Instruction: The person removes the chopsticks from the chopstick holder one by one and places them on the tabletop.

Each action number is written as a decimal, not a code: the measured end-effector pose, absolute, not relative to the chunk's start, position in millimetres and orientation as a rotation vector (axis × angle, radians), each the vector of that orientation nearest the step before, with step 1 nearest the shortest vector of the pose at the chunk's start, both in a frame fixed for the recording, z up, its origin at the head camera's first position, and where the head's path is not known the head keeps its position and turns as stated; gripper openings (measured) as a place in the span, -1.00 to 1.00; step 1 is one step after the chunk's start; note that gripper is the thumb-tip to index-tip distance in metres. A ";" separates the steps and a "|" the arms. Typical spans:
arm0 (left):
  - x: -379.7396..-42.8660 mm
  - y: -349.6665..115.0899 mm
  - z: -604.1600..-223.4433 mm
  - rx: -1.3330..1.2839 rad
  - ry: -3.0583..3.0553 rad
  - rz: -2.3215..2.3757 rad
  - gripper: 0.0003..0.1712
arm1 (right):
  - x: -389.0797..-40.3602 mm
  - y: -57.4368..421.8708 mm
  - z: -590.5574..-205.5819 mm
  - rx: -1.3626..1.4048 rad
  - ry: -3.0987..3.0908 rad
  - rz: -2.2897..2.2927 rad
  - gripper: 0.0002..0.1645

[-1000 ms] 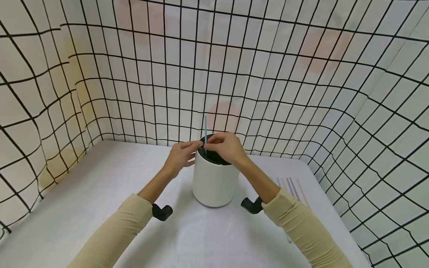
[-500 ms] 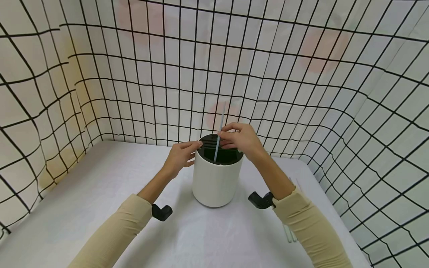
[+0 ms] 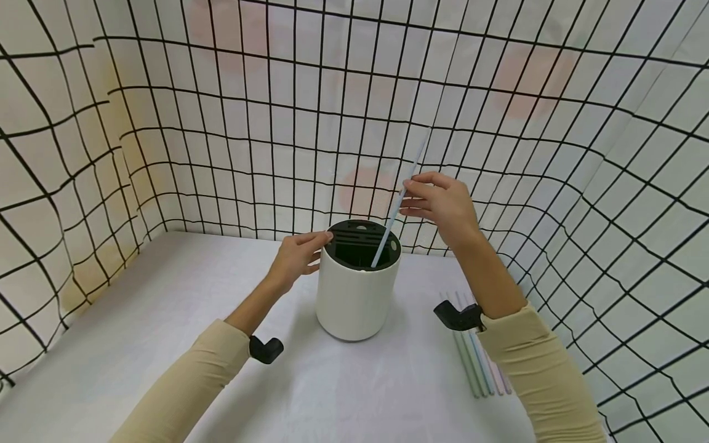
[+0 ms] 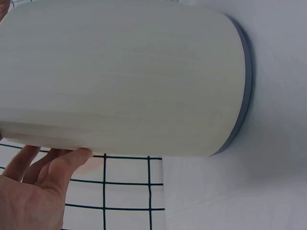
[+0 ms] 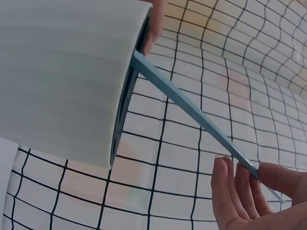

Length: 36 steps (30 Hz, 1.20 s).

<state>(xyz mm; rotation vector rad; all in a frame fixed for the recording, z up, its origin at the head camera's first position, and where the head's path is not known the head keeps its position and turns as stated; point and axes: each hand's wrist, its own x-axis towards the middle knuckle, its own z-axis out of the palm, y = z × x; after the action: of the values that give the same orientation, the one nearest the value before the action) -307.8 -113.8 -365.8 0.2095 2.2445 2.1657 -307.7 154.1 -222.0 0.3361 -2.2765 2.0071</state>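
Note:
A white cylindrical utensil holder (image 3: 357,301) stands upright, with a black slotted top (image 3: 354,234). My left hand (image 3: 293,261) rests against its left side, one digit at the rim; in the left wrist view, fingertips (image 4: 84,152) touch the wall. My right hand (image 3: 445,206), raised right of the holder, pinches a pale blue chopstick (image 3: 394,209) between thumb and fingers. The chopstick slants up to the right, its thick lower end at the holder's large front opening. In the right wrist view, this chopstick (image 5: 192,110) meets the rim; how deep it reaches cannot be told.
Several pastel chopsticks (image 3: 479,366) in green, blue, pink and purple lie on the white table (image 3: 343,400), partly behind the right forearm. Black wire mesh (image 3: 266,147) encloses the back and both sides. A black curved mount (image 3: 456,315) sits at each wrist.
My right hand has moved up and to the right from the holder, tilting the chopstick rightward and drawing it upward. More of the table chopsticks show now. The left hand stays at the rim.

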 end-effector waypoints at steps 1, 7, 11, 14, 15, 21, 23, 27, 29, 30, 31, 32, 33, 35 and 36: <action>-307.9 -113.7 -365.7 0.207 2.246 2.165 -0.37 | -308.0 157.5 -220.8 0.322 -2.248 2.035 -0.64; -309.8 -113.2 -366.3 0.205 2.242 2.166 -0.36 | -310.4 179.8 -221.3 0.251 -2.172 2.114 -0.65; -310.6 -114.1 -367.1 0.208 2.242 2.167 -0.36 | -313.5 197.3 -232.9 0.172 -2.203 2.115 -0.66; -310.4 -114.1 -366.9 0.206 2.245 2.168 -0.37 | -315.6 212.5 -247.0 0.116 -2.227 2.138 -0.65; -310.2 -113.9 -366.7 0.206 2.246 2.167 -0.37 | -316.0 218.3 -252.4 0.100 -2.240 2.142 -0.63; -308.5 -113.5 -365.7 0.206 2.245 2.170 -0.39 | -320.2 251.1 -288.8 0.012 -2.444 2.025 -0.49; -308.3 -113.7 -365.5 0.205 2.243 2.171 -0.39 | -321.6 259.7 -301.1 -0.006 -2.514 1.974 -0.43; -308.4 -113.8 -365.3 0.201 2.244 2.167 -0.38 | -322.6 272.7 -324.0 -0.039 -2.604 1.947 -0.38; -308.4 -113.7 -365.1 0.198 2.242 2.169 -0.38 | -322.5 277.3 -336.0 -0.044 -2.636 1.945 -0.37; -308.4 -113.6 -365.0 0.197 2.241 2.170 -0.38 | -322.5 279.6 -342.3 -0.044 -2.655 1.941 -0.37; -308.5 -113.5 -365.0 0.197 2.240 2.170 -0.38 | -322.4 281.4 -348.4 -0.049 -2.675 1.932 -0.37; -308.6 -113.3 -365.0 0.196 2.239 2.172 -0.38 | -322.4 283.3 -354.6 -0.055 -2.694 1.925 -0.38; -308.7 -113.1 -365.0 0.195 2.237 2.173 -0.38 | -322.4 285.0 -360.7 -0.060 -2.712 1.919 -0.38; -308.5 -112.9 -364.9 0.196 2.234 2.175 -0.39 | -322.0 289.1 -372.4 -0.069 -2.756 1.897 -0.42; -308.5 -113.0 -364.9 0.196 2.235 2.173 -0.38 | -321.9 290.9 -378.0 -0.072 -2.775 1.885 -0.44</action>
<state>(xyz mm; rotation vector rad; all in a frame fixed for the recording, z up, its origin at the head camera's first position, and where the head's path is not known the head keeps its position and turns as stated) -308.5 -113.0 -364.9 0.1958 2.2346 2.1730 -321.9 290.9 -378.0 -0.0724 -2.7755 1.8847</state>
